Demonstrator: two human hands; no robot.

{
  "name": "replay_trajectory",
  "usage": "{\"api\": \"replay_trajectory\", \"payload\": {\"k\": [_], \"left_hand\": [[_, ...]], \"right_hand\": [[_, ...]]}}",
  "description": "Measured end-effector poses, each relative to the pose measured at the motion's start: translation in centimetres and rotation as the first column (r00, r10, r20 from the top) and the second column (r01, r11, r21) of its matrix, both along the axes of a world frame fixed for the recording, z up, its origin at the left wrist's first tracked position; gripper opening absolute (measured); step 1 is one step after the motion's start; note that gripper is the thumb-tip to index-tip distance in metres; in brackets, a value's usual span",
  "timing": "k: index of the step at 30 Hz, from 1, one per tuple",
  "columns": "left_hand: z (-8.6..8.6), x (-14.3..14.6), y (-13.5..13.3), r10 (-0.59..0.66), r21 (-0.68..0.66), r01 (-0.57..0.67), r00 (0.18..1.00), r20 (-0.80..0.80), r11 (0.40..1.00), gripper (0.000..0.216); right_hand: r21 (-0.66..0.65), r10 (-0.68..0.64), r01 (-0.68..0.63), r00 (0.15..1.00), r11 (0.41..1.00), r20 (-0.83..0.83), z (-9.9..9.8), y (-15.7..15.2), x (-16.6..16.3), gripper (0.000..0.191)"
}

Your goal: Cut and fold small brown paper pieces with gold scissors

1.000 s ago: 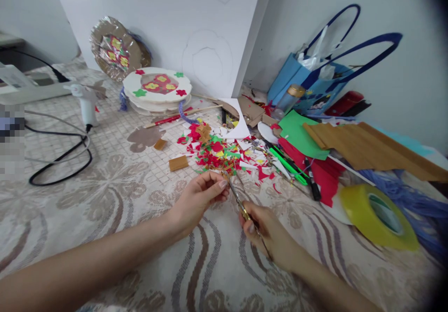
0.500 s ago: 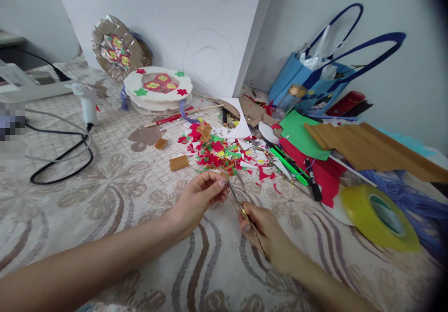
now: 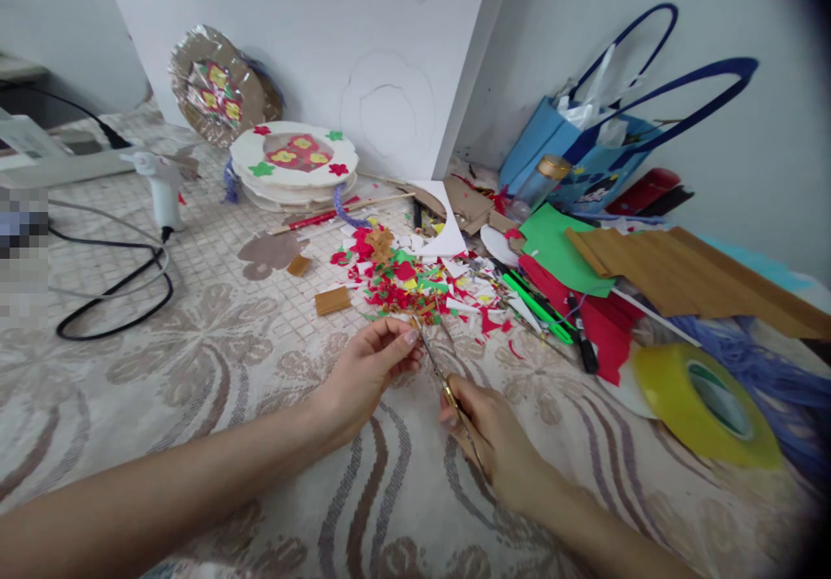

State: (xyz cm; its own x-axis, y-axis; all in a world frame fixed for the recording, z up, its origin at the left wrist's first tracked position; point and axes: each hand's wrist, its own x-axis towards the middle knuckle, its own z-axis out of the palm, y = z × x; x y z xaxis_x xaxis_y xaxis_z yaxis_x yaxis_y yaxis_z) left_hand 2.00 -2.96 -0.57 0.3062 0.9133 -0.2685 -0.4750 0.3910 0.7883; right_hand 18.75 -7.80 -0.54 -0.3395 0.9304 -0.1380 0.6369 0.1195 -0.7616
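Note:
My left hand (image 3: 367, 369) pinches a small scrap of paper between thumb and fingertips, just in front of a heap of red, green and yellow paper scraps (image 3: 415, 280). My right hand (image 3: 488, 440) is closed round the handles of small scissors (image 3: 436, 368), whose blades point up-left and meet the scrap at my left fingertips. Both hands hover low over the patterned cloth (image 3: 214, 363).
A yellow tape roll (image 3: 706, 402) lies at the right, beside brown card (image 3: 688, 276), green and red paper sheets (image 3: 558, 254) and pens (image 3: 536, 306). A blue bag (image 3: 584, 151) stands at the back. Decorated plates (image 3: 293, 164), a glue gun (image 3: 159, 189) and black cable (image 3: 110, 293) lie left.
My right hand with the scissors has edged slightly up and left toward my left hand. The left hand has hardly moved.

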Motion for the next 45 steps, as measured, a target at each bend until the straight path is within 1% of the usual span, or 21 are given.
{"api": "replay_trajectory", "payload": {"k": [6, 15, 24, 32, 37, 41, 45], "left_hand": [[-0.07, 0.11, -0.07, 0.006, 0.004, -0.006, 1.0, -0.003, 1.0, 0.015], [-0.08, 0.13, -0.12, 0.029, -0.015, -0.029, 1.0, 0.008, 0.999, 0.015], [-0.13, 0.1, -0.24, 0.004, -0.005, -0.004, 1.0, 0.009, 1.0, 0.014], [-0.24, 0.11, -0.23, -0.005, 0.002, 0.005, 1.0, 0.01, 1.0, 0.013], [-0.16, 0.12, -0.18, -0.006, -0.004, 0.006, 1.0, 0.001, 1.0, 0.013], [-0.01, 0.1, -0.11, 0.002, 0.004, -0.002, 1.0, -0.005, 1.0, 0.014], [-0.11, 0.1, -0.12, -0.007, 0.012, 0.007, 1.0, -0.015, 1.0, 0.014]], "right_hand": [[-0.009, -0.007, 0.007, 1.0, 1.0, 0.005, 0.16, 0.03, -0.17, 0.021], [0.018, -0.008, 0.008, 1.0, 1.0, 0.002, -0.02, -0.07, -0.37, 0.021], [0.033, 0.016, -0.016, 1.0, 0.999, -0.002, 0.12, -0.36, -0.36, 0.018], [-0.047, 0.003, -0.005, 1.0, 0.999, -0.027, 0.15, -0.54, -0.42, 0.02], [-0.051, 0.001, -0.004, 0.998, 0.999, -0.059, 0.1, -0.28, -0.25, 0.022], [-0.062, 0.015, -0.021, 0.995, 0.998, -0.097, 0.11, 0.03, -0.04, 0.027], [-0.057, 0.013, -0.018, 0.995, 0.998, -0.094, 0.19, 0.19, 0.0, 0.03]]}}
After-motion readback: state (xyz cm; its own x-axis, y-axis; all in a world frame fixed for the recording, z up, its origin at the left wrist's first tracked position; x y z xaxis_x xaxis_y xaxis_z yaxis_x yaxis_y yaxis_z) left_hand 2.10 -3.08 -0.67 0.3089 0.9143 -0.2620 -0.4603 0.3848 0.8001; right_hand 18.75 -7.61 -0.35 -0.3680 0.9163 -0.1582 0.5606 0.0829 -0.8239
